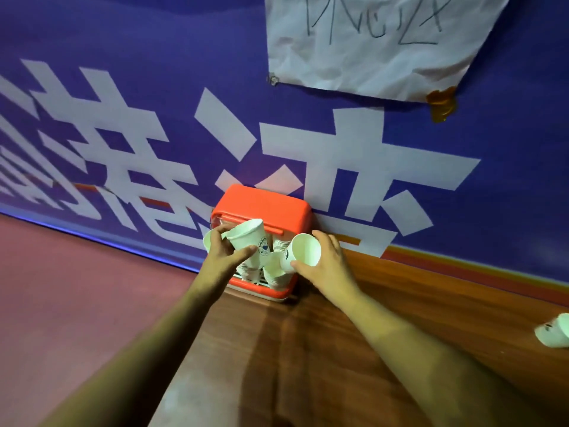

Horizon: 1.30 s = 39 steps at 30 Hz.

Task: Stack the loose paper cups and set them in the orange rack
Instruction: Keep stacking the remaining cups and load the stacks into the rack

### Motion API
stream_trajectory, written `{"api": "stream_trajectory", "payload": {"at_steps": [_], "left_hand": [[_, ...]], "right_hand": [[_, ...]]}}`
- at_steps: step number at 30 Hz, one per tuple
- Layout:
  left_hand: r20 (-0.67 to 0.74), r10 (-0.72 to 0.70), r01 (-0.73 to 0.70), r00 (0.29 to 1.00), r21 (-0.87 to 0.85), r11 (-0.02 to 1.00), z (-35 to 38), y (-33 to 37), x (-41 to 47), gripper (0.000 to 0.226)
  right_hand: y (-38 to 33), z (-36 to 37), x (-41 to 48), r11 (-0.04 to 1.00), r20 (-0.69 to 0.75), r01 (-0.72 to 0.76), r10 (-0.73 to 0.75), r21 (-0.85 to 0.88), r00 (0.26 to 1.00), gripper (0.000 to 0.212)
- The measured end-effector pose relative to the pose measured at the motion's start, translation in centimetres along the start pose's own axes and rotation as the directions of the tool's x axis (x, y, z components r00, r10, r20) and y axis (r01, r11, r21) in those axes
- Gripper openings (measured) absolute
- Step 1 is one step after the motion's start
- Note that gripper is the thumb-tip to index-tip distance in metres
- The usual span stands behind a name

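The orange rack (261, 203) stands on the wooden table against the blue banner wall, its front open. Stacks of white paper cups (275, 280) sit inside it. My left hand (223, 252) grips a white paper cup (249, 238) in front of the rack's opening, mouth turned up and toward me. A second cup (210, 240) shows behind its fingers. My right hand (324, 260) holds another white paper cup (303, 252) at the rack's right side, its mouth facing me. Another cup (274, 265) lies between the two hands.
Loose white paper cups (552, 332) lie on their sides at the right edge of the wooden table (308, 349). A dark red floor runs along the left. A crumpled white sheet (369, 41) hangs on the banner above.
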<state>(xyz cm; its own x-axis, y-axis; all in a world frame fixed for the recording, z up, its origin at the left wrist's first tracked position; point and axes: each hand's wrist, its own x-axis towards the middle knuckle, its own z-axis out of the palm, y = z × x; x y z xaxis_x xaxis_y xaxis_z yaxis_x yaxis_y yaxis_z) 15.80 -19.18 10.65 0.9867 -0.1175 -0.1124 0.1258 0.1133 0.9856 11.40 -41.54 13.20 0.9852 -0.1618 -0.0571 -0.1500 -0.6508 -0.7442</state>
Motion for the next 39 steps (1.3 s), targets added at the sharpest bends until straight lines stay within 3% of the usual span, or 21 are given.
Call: {"api": "stream_trajectory", "payload": {"at_steps": [8, 14, 24, 27, 30, 34, 39], "left_hand": [[0.011, 0.029, -0.030, 1.000, 0.025, 0.999, -3.1, -1.8, 1.7, 0.075], [0.028, 0.041, -0.043, 0.999, 0.076, 0.996, -3.3, -2.5, 2.4, 0.066], [-0.041, 0.062, -0.057, 0.997, 0.116, 0.992, -3.3, -3.5, 3.0, 0.060], [-0.042, 0.066, -0.061, 0.997, 0.109, 0.992, -2.9, -3.4, 3.0, 0.063], [0.042, 0.082, -0.088, 0.996, 0.164, 0.983, -1.7, -3.4, 3.1, 0.065], [0.114, 0.108, -0.139, 0.988, 0.322, 0.936, -0.4, -4.2, 3.5, 0.068], [0.210, 0.158, -0.248, 0.965, 0.529, 0.811, 0.3, -6.1, 4.3, 0.077]], "right_hand": [[0.6, 6.0, 2.2, 0.998, 0.043, 0.045, -0.043, -0.042, 0.998, 0.081], [1.1, 7.8, 3.2, 0.969, 0.085, 0.190, -0.179, -0.157, 0.980, 0.076], [2.7, 8.5, 3.0, 0.922, 0.094, 0.316, -0.302, -0.225, 0.949, 0.087], [2.8, 7.8, 2.8, 0.955, 0.078, 0.268, -0.260, -0.125, 0.962, 0.082], [2.2, 6.6, 2.7, 0.990, 0.111, 0.119, -0.128, 0.082, 0.986, 0.066], [2.6, 6.2, 3.4, 0.932, 0.195, -0.064, -0.007, 0.356, 0.981, 0.054], [3.1, 7.0, 3.7, 0.918, 0.233, -0.127, 0.039, 0.375, 0.972, 0.054]]}}
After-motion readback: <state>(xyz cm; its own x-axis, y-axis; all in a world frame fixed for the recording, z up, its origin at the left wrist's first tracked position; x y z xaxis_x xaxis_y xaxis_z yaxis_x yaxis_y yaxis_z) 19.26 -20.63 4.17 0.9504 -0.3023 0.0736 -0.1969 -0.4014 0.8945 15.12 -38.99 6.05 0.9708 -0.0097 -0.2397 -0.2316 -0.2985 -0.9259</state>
